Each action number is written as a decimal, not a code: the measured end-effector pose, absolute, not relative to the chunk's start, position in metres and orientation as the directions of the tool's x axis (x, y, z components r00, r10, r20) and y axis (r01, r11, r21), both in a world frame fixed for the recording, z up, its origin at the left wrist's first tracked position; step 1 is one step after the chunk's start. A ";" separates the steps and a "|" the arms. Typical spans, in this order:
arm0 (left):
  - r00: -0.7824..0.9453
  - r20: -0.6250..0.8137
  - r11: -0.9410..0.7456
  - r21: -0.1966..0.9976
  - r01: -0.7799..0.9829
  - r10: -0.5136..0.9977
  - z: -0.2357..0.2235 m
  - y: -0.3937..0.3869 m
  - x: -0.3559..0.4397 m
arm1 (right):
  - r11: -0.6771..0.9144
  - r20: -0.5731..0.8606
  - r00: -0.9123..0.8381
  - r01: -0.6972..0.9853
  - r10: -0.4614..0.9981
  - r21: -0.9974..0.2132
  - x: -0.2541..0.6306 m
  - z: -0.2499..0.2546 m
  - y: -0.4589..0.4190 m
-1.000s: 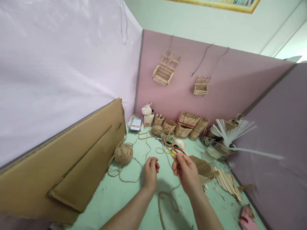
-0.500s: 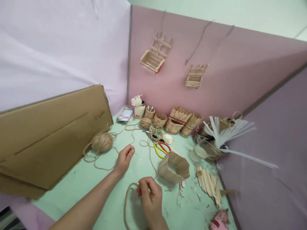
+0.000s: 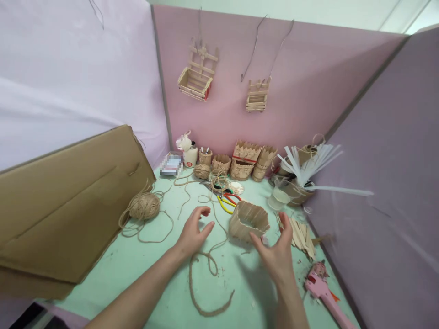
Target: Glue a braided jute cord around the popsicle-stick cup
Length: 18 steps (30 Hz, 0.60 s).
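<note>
My left hand (image 3: 195, 230) hovers over the table with thumb and fingers apart, holding nothing. A length of twine (image 3: 194, 294) lies in a loose curve in front of it, one end thicker, like a braid. My right hand (image 3: 276, 246) is spread wide beside a container made of wooden craft sticks (image 3: 248, 221). Its thumb is at the near wall of the container; whether it touches I cannot tell. The fingers reach up on the container's right side. The container stands upright with its opening facing up.
A ball of twine (image 3: 144, 206) sits left, before a cardboard sheet (image 3: 68, 205). Pliers with red and yellow handles (image 3: 228, 201) lie behind the container. Craft sticks (image 3: 302, 237), a pink glue gun (image 3: 324, 292), a plastic cup (image 3: 279, 198) and white glue sticks (image 3: 303, 167) are at right.
My right hand has let go of the twine, which now lies on the table, and has moved right to the container. My left hand has opened and moved right. The view has shifted right.
</note>
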<state>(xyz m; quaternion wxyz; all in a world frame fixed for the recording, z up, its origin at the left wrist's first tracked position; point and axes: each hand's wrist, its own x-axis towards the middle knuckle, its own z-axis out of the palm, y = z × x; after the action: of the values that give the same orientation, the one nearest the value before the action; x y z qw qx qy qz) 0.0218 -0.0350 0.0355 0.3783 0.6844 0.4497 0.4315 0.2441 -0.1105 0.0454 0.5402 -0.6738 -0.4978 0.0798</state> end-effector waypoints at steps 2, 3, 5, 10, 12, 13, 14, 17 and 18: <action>0.311 0.170 -0.244 0.945 0.218 0.935 0.049 -0.045 0.025 | 0.046 0.342 0.413 0.580 0.844 -0.813 0.262 0.044 -0.109; 0.355 0.120 -0.196 0.963 0.186 0.927 0.054 -0.049 0.026 | 0.039 0.288 0.383 0.542 0.878 -0.839 0.267 0.042 -0.107; 0.443 0.063 -0.144 0.978 0.151 0.894 0.062 -0.053 0.028 | 0.038 0.216 0.347 0.454 0.913 -0.890 0.270 0.040 -0.104; 0.575 0.110 -0.195 0.977 0.088 0.811 0.051 -0.043 0.042 | 0.044 0.158 0.325 0.331 0.932 -0.942 0.256 0.039 -0.092; 0.587 0.120 -0.213 0.973 0.091 0.800 0.039 -0.035 0.050 | 0.059 0.176 0.360 0.314 0.916 -0.947 0.251 0.037 -0.088; 0.593 0.125 -0.217 0.972 0.086 0.796 0.033 -0.032 0.054 | 0.061 0.179 0.375 0.306 0.910 -0.950 0.249 0.036 -0.086; 0.594 0.142 -0.224 0.972 0.066 0.792 0.028 -0.029 0.057 | 0.062 0.180 0.390 0.297 0.903 -0.953 0.247 0.035 -0.084; 0.592 0.160 -0.203 0.979 0.006 0.790 0.017 -0.026 0.063 | 0.064 0.191 0.446 0.283 0.874 -0.957 0.241 0.032 -0.079; 0.581 0.155 -0.180 0.984 -0.014 0.799 0.016 -0.025 0.064 | 0.064 0.188 0.466 0.269 0.865 -0.961 0.238 0.032 -0.077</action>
<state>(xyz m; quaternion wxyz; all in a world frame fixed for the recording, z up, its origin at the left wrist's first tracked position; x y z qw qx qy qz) 0.0643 -0.0255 0.0159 0.5716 0.6809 0.2883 0.3556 0.2381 -0.0771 0.0317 0.5759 -0.6333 -0.4475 0.2588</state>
